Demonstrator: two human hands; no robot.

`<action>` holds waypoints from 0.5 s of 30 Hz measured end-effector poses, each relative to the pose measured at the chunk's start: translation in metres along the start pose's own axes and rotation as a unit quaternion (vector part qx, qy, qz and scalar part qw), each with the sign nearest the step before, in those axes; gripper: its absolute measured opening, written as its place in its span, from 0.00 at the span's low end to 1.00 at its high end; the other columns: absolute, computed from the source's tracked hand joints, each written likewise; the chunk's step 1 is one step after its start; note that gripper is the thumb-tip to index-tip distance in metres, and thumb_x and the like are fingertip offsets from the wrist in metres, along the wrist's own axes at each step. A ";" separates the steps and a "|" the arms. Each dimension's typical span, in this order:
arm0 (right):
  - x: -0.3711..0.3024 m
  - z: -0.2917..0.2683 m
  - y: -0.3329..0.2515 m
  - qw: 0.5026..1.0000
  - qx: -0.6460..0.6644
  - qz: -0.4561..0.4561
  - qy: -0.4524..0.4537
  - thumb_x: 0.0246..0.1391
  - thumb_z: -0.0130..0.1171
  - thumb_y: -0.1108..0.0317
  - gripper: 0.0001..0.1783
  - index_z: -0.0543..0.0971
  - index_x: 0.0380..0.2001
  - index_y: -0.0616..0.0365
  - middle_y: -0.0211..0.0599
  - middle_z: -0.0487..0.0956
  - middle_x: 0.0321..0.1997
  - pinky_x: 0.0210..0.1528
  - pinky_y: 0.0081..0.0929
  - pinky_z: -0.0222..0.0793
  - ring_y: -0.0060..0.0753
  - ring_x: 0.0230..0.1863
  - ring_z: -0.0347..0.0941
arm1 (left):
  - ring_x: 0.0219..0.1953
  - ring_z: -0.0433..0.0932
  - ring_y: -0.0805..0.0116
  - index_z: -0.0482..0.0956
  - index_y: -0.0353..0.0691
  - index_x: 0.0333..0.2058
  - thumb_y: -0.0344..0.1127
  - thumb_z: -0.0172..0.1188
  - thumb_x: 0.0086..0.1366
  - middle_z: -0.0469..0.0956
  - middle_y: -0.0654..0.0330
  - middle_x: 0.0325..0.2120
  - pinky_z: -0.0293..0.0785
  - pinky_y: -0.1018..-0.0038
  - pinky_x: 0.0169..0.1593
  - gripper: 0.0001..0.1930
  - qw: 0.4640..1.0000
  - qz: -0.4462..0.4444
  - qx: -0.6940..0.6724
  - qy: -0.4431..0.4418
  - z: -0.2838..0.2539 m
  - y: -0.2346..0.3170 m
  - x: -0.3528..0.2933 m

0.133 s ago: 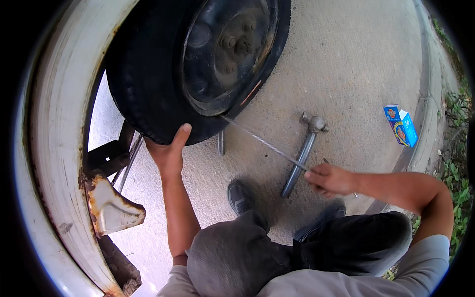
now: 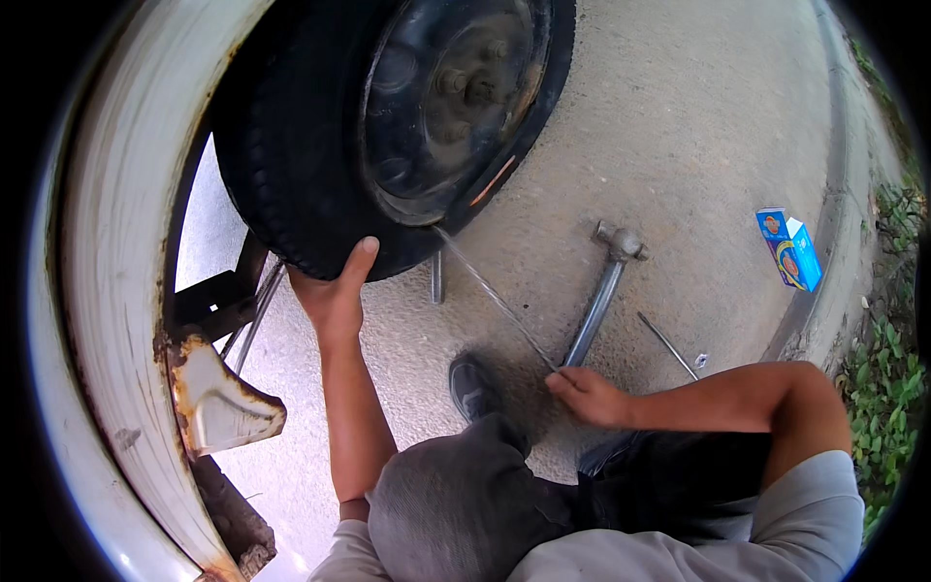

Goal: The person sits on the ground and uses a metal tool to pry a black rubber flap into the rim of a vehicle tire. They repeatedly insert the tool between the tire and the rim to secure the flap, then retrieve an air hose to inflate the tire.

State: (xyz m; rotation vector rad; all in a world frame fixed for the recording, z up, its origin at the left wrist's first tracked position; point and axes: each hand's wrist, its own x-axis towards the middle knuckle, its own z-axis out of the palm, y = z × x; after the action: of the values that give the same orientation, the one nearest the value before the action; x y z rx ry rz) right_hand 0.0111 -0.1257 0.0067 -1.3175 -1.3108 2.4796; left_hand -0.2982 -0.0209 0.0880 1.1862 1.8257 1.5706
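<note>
A black tyre [image 2: 281,184] on a dark steel wheel rim [image 2: 407,145] stands at the top. My left hand [image 2: 335,303] grips the tyre's lower edge, thumb up on the sidewall and fingers hidden behind it. In my right hand [image 2: 590,396] is the near end of a long thin metal tyre lever [image 2: 497,299]. The lever's far end meets the seam between rim and tyre. Beyond my right hand a hammer [image 2: 603,301] lies on the ground, its handle end hidden by the hand.
White rusty bodywork [image 2: 126,242] curves along the left, with a rusty bracket [image 2: 228,403] jutting out. A metal bar [image 2: 436,276] shows under the tyre. To the right lie a slim rod [image 2: 669,346] and a blue box [image 2: 788,250], near the kerb [image 2: 819,223] and plants. My shoe [image 2: 473,386] is close by.
My right hand has swung left and slightly down with the lever, which now slopes more steeply. The slim rod on the ground is now uncovered. My left hand stays on the tyre.
</note>
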 end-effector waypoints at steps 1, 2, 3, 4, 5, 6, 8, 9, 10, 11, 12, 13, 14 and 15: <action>0.017 0.018 0.020 0.999 0.013 -0.041 0.022 0.64 0.42 0.52 0.21 0.66 0.24 0.56 0.27 0.66 0.20 0.23 0.23 0.60 0.21 0.20 0.61 | 0.56 0.65 0.61 0.58 0.26 0.58 0.31 0.74 0.42 0.65 0.48 0.54 0.55 0.71 0.61 0.45 1.000 0.002 0.000 0.008 0.008 -0.003 -0.001; 0.043 0.038 0.040 0.996 0.018 -0.075 0.039 0.64 0.42 0.53 0.20 0.66 0.24 0.57 0.27 0.66 0.19 0.24 0.24 0.61 0.22 0.21 0.62 | 0.56 0.65 0.60 0.58 0.26 0.58 0.32 0.74 0.42 0.65 0.48 0.54 0.55 0.71 0.61 0.46 1.000 0.008 0.013 0.021 0.010 -0.001 -0.003; 0.071 0.056 0.056 0.992 0.025 -0.108 0.056 0.64 0.42 0.55 0.20 0.66 0.24 0.58 0.28 0.66 0.19 0.26 0.25 0.61 0.22 0.21 0.62 | 0.56 0.64 0.60 0.57 0.25 0.58 0.33 0.74 0.42 0.64 0.47 0.55 0.55 0.70 0.62 0.46 0.999 0.018 0.039 0.027 0.014 0.000 -0.003; 0.100 0.075 0.062 0.991 0.011 -0.116 0.063 0.64 0.42 0.56 0.20 0.66 0.24 0.59 0.30 0.67 0.19 0.28 0.27 0.62 0.25 0.22 0.63 | 0.57 0.63 0.59 0.56 0.25 0.58 0.34 0.74 0.43 0.64 0.46 0.55 0.54 0.70 0.62 0.47 0.996 0.029 0.071 0.036 0.013 0.000 -0.004; 0.123 0.089 0.066 0.990 -0.005 -0.125 0.070 0.64 0.42 0.56 0.19 0.67 0.24 0.59 0.32 0.68 0.19 0.30 0.29 0.63 0.28 0.22 0.64 | 0.58 0.62 0.58 0.55 0.24 0.58 0.35 0.74 0.44 0.63 0.45 0.55 0.54 0.69 0.62 0.47 0.993 0.040 0.100 0.047 0.013 0.001 -0.006; 0.141 0.101 0.070 0.986 -0.029 -0.146 0.081 0.64 0.42 0.56 0.20 0.67 0.23 0.60 0.35 0.69 0.19 0.30 0.30 0.63 0.31 0.23 0.65 | 0.58 0.61 0.57 0.54 0.24 0.59 0.37 0.74 0.44 0.62 0.44 0.56 0.53 0.69 0.63 0.48 0.987 0.066 0.132 0.060 0.011 0.006 -0.010; 0.162 0.110 0.069 0.972 -0.075 -0.186 0.121 0.63 0.43 0.56 0.21 0.69 0.23 0.61 0.40 0.71 0.20 0.32 0.33 0.64 0.36 0.24 0.67 | 0.60 0.59 0.55 0.52 0.23 0.59 0.39 0.75 0.45 0.59 0.42 0.57 0.51 0.67 0.63 0.50 0.973 0.120 0.181 0.076 0.018 0.018 -0.013; 0.154 0.105 0.061 0.977 -0.098 -0.152 0.115 0.62 0.43 0.54 0.22 0.71 0.23 0.62 0.46 0.74 0.22 0.34 0.37 0.65 0.42 0.27 0.71 | 0.61 0.56 0.54 0.51 0.23 0.60 0.42 0.75 0.44 0.57 0.40 0.58 0.50 0.66 0.64 0.52 0.978 0.133 0.135 0.087 0.017 0.022 -0.008; 0.154 0.100 0.066 0.971 -0.129 -0.157 0.127 0.62 0.43 0.54 0.22 0.71 0.23 0.62 0.46 0.74 0.23 0.34 0.37 0.65 0.42 0.28 0.72 | 0.61 0.56 0.54 0.51 0.23 0.60 0.42 0.75 0.45 0.57 0.40 0.58 0.50 0.66 0.64 0.52 0.974 0.132 0.156 0.095 0.022 0.029 -0.004; 0.154 0.096 0.071 0.964 -0.160 -0.163 0.139 0.62 0.44 0.54 0.23 0.71 0.23 0.62 0.47 0.75 0.23 0.34 0.37 0.66 0.42 0.28 0.73 | 0.61 0.57 0.53 0.51 0.23 0.60 0.43 0.75 0.45 0.57 0.39 0.58 0.51 0.65 0.64 0.52 0.970 0.131 0.176 0.103 0.027 0.039 0.001; 0.153 0.092 0.069 0.955 -0.191 -0.168 0.152 0.62 0.44 0.53 0.23 0.71 0.24 0.63 0.47 0.75 0.24 0.34 0.38 0.66 0.42 0.28 0.73 | 0.61 0.57 0.53 0.51 0.23 0.60 0.43 0.75 0.45 0.57 0.38 0.58 0.51 0.65 0.64 0.52 0.966 0.129 0.196 0.112 0.031 0.046 0.004; 0.153 0.091 0.067 0.962 -0.195 -0.140 0.126 0.62 0.44 0.53 0.23 0.72 0.24 0.63 0.47 0.76 0.24 0.34 0.38 0.66 0.43 0.28 0.74 | 0.60 0.58 0.52 0.51 0.23 0.59 0.43 0.74 0.45 0.58 0.38 0.56 0.53 0.64 0.63 0.51 0.962 0.133 0.211 0.113 0.030 0.046 0.004; 0.153 0.090 0.065 0.968 -0.200 -0.113 0.099 0.62 0.44 0.53 0.23 0.72 0.24 0.63 0.47 0.76 0.24 0.34 0.39 0.66 0.43 0.27 0.74 | 0.59 0.59 0.52 0.52 0.22 0.58 0.43 0.75 0.45 0.59 0.39 0.55 0.54 0.65 0.62 0.51 0.960 0.130 0.219 0.113 0.031 0.051 0.005; 0.153 0.091 0.065 0.974 -0.201 -0.083 0.069 0.62 0.44 0.52 0.23 0.72 0.24 0.63 0.48 0.77 0.25 0.33 0.40 0.67 0.44 0.27 0.74 | 0.58 0.61 0.53 0.53 0.22 0.58 0.42 0.75 0.45 0.60 0.39 0.54 0.55 0.65 0.62 0.50 0.959 0.125 0.231 0.110 0.030 0.053 0.005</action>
State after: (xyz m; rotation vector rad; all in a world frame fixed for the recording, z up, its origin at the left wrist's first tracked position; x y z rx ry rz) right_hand -0.1292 -0.1675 -0.1146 -1.3511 -1.8686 2.0414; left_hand -0.2600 -0.0011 0.1320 1.5491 2.3571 1.4976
